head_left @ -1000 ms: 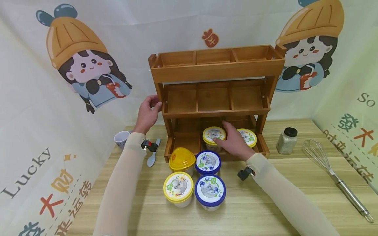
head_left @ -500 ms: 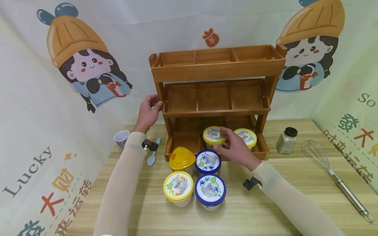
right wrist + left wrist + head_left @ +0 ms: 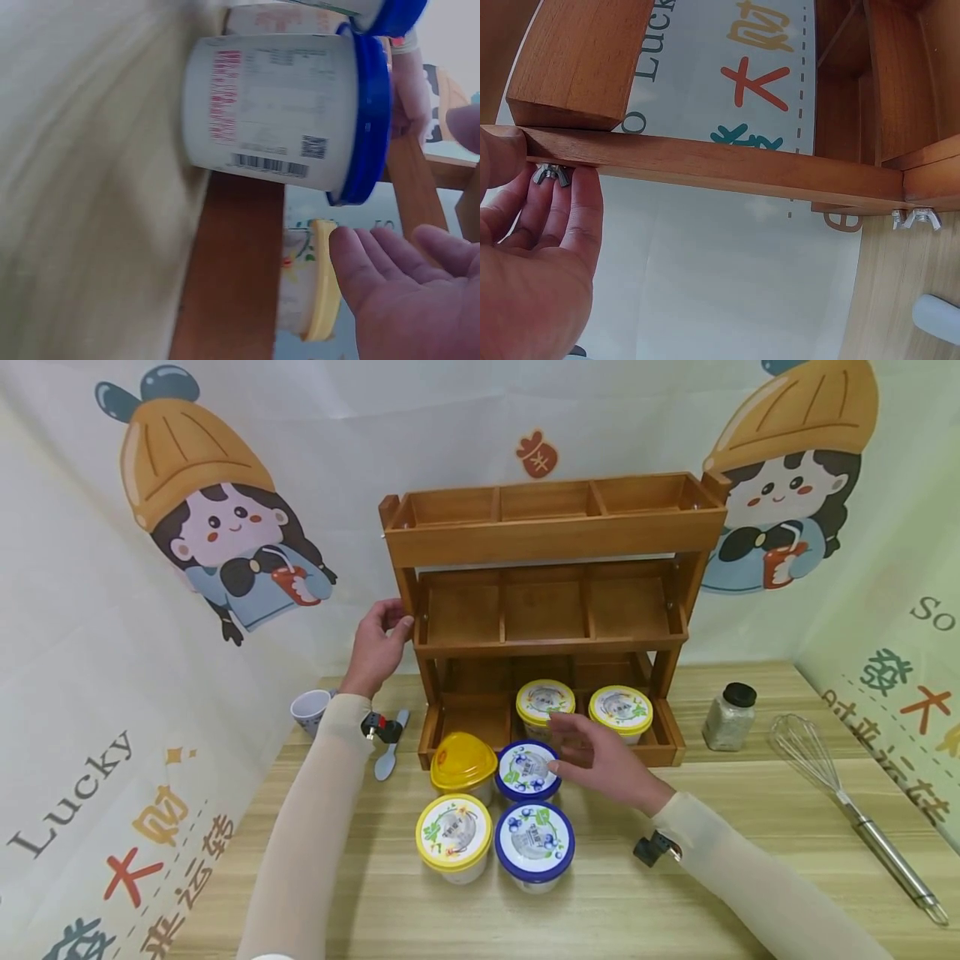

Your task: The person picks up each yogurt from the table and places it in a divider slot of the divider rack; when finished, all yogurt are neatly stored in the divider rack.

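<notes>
A three-tier wooden rack (image 3: 551, 539) stands at the back of the table. Two yellow-lidded cups sit in its bottom tier, one in the middle (image 3: 545, 700) and one on the right (image 3: 620, 707). My left hand (image 3: 384, 635) grips the rack's left post, fingers by a wing nut (image 3: 551, 175). My right hand (image 3: 577, 747) hovers open and holds nothing, just right of a blue-lidded cup (image 3: 527, 770) on the table. A yellow dome-lidded cup (image 3: 462, 762), a flat yellow-lidded cup (image 3: 453, 832) and another blue-lidded cup (image 3: 534, 842) stand in front.
A small patterned cup (image 3: 309, 710) and a spoon (image 3: 388, 758) lie left of the rack. A spice jar (image 3: 729, 718) and a metal whisk (image 3: 847, 802) lie to the right. Cartoon-printed cloth walls close in the wooden table (image 3: 675, 893).
My right hand has let go of the yellow-lidded cup in the middle bottom compartment and drawn back toward me, next to the blue-lidded cup. The left hand has stayed on the post.
</notes>
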The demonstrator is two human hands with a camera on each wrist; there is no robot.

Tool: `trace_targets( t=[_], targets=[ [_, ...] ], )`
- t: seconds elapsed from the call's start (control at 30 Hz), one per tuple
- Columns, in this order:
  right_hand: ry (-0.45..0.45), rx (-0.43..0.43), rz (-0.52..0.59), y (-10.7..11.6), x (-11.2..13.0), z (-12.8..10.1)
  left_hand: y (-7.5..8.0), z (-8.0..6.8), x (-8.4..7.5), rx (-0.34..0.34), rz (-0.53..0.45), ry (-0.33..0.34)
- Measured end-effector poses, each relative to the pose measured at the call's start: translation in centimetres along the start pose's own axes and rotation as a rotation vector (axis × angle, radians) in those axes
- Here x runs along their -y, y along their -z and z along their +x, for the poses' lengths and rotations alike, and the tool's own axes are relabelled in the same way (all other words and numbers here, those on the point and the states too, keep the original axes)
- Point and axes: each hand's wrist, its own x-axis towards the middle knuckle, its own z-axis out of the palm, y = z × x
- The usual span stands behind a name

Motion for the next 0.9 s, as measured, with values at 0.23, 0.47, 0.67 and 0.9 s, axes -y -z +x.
trace_targets(
  t=[0.23,0.47,0.67,0.9],
  targets=[
    [0.024,0.112,0.052,-0.6,-1.0,-0.7,0.0,-0.1,0.3,-0.006,0.013,0.011],
    [0.019,0.162,0.027,-1.0,-1.8,-0.8,0.0,0.0,0.3,-0.011,0.017,0.003],
    [-0.003,0.181,0.004,-1.2,-2.6,-0.6,-0.1,0.0,0.2,-0.002,0.019,0.01],
    [0.002,0.186,-0.029,-1.3,-2.7,-0.1,0.0,0.1,0.2,0.002,0.016,0.016]
  ],
)
